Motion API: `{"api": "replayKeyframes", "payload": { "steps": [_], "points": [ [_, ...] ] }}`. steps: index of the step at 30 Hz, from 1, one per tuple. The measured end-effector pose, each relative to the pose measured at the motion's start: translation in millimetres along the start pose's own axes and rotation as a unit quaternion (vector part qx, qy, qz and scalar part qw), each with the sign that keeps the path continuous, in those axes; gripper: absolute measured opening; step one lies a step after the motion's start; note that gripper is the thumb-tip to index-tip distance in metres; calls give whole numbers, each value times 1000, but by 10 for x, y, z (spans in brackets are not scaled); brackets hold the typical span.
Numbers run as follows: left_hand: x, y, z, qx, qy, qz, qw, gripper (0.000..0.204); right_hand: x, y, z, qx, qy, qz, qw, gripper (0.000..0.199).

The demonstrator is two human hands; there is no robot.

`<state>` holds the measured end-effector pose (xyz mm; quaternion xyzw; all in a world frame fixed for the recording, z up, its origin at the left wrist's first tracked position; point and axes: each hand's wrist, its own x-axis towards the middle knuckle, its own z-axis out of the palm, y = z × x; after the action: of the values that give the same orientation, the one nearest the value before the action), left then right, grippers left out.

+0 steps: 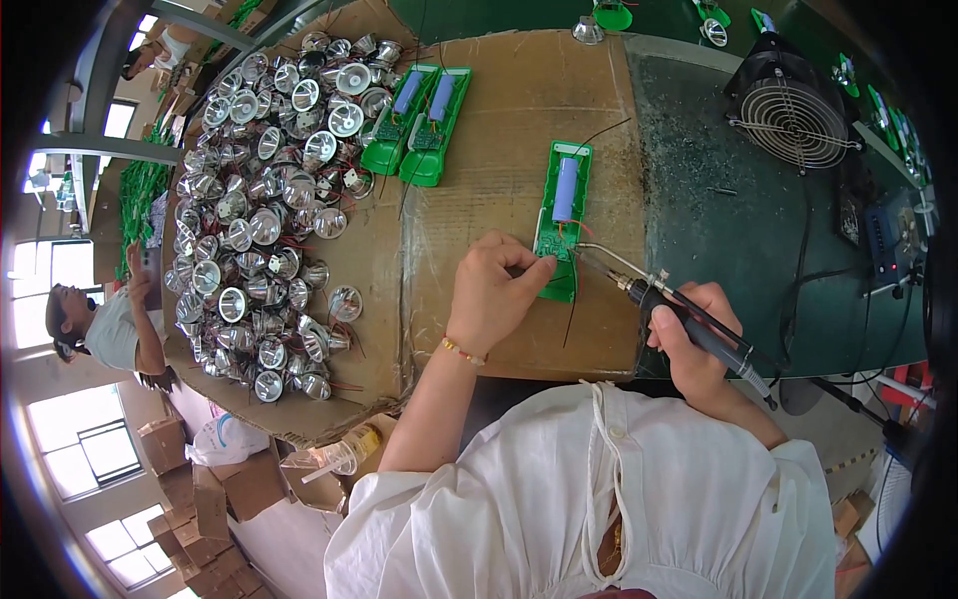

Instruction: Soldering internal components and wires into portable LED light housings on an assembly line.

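My right hand (pixel 699 334) is closed round a soldering iron (pixel 689 324) with a thin metal feed tube along it. The iron's tip reaches the green circuit board (pixel 555 243) inside an open green plastic housing (pixel 582 165). A blue-violet cylindrical battery (pixel 566 190) lies in the housing's upper part, with thin wires running out. My left hand (pixel 504 275) is pinched at the board's left edge; whatever its fingertips hold, if anything, is hidden. Two similar green housings (pixel 422 165) with batteries and boards lie side by side further left.
A large heap of silvery reflector lamp heads (pixel 264 225) with wires covers the left of the cardboard (pixel 499 120). A fan with a round wire guard (pixel 795 122) stands at the far right, near a blue box with a display (pixel 883 240). Another person (pixel 110 324) sits at the left.
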<state>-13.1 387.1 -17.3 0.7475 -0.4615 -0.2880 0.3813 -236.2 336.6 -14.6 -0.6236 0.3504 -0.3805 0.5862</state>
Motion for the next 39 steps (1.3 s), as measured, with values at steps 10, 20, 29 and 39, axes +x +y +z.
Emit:
{"api": "replayKeyframes", "payload": {
  "steps": [10, 20, 29, 39],
  "points": [
    [-154, 173, -113, 110, 20, 96, 989, 11, -19, 52, -68, 2, 8, 3, 1000, 16],
    [-218, 105, 25, 197, 82, 213, 954, 15, 4, 59, -50, -11, 5, -11, 1000, 17],
    [-273, 100, 64, 179, 82, 156, 968, 11, 60, 52, -11, -5, -8, -8, 1000, 18],
    [-84, 36, 31, 9, 46, 4, 999, 12, 142, 94, 159, 47, 31, 28, 998, 16]
  ]
}}
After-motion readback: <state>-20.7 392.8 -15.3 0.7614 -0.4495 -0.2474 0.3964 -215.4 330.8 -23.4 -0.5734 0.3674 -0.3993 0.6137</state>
